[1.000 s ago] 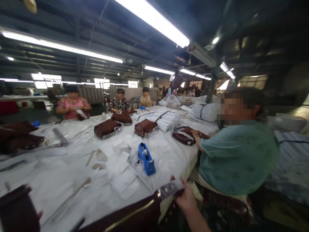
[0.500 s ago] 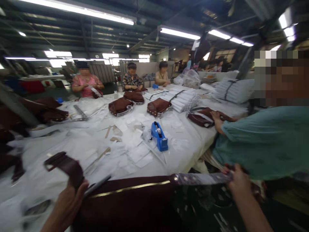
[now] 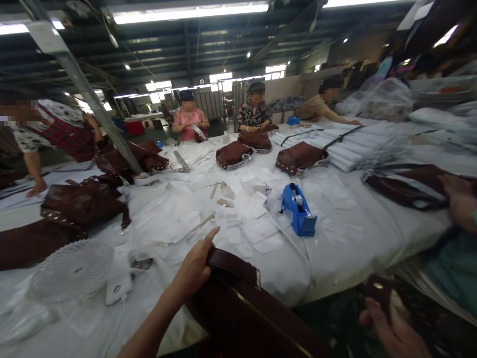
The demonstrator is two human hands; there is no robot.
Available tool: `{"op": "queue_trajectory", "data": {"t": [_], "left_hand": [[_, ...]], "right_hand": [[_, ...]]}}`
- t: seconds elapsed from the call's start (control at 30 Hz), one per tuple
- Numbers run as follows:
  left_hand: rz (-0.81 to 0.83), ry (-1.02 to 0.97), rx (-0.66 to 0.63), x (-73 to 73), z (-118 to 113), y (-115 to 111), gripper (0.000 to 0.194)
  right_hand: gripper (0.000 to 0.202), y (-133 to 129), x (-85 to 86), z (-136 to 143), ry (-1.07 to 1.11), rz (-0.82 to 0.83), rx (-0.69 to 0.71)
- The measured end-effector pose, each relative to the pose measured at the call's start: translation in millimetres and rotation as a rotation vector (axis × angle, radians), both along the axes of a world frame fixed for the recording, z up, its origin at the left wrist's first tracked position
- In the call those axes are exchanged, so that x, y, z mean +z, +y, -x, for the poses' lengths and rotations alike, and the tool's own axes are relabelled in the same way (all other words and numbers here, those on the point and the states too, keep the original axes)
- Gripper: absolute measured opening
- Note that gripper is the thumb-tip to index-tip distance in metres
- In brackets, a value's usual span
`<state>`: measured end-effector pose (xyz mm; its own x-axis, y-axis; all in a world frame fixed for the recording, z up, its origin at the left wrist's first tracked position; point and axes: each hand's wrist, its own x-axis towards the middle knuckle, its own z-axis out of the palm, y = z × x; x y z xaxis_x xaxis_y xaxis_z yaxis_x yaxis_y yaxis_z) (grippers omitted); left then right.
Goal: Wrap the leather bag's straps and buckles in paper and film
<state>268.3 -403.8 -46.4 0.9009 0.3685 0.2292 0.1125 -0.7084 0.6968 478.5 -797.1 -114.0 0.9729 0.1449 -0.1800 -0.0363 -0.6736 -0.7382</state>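
Observation:
A dark brown leather bag (image 3: 257,318) with a gold zipper lies below the table's near edge, tilted down to the right. My left hand (image 3: 196,263) holds the bag's strap (image 3: 234,264) at its left end, index finger pointing out; a metal buckle shows at the strap's other end. At the lower right my right hand (image 3: 391,323) pinches a brown leather tab (image 3: 379,291) with a metal stud, blurred by motion. On the white-covered table a blue tape dispenser (image 3: 300,214) stands ahead of my hands.
Brown studded bags (image 3: 298,156) and bundled white rolls (image 3: 357,144) lie further back. A white fan (image 3: 74,268) and more bags (image 3: 82,204) are at left, near a slanted metal post (image 3: 89,94). People work around the table; one hand (image 3: 460,199) touches a bag at right.
The view has swung left. My left hand has moved onto the strap by the bag, and the strap now lies along its top. The bag tilts down to the right, and my right hand is lower.

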Motion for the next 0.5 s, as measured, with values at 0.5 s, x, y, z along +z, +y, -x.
{"op": "queue_trajectory", "data": {"t": [0.5], "left_hand": [[0.148,-0.048,0.066,3.7,-34.6,-12.8,0.079]], "right_hand": [[0.118,26.5,2.2,85.4,0.278,-0.626,0.250]]}}
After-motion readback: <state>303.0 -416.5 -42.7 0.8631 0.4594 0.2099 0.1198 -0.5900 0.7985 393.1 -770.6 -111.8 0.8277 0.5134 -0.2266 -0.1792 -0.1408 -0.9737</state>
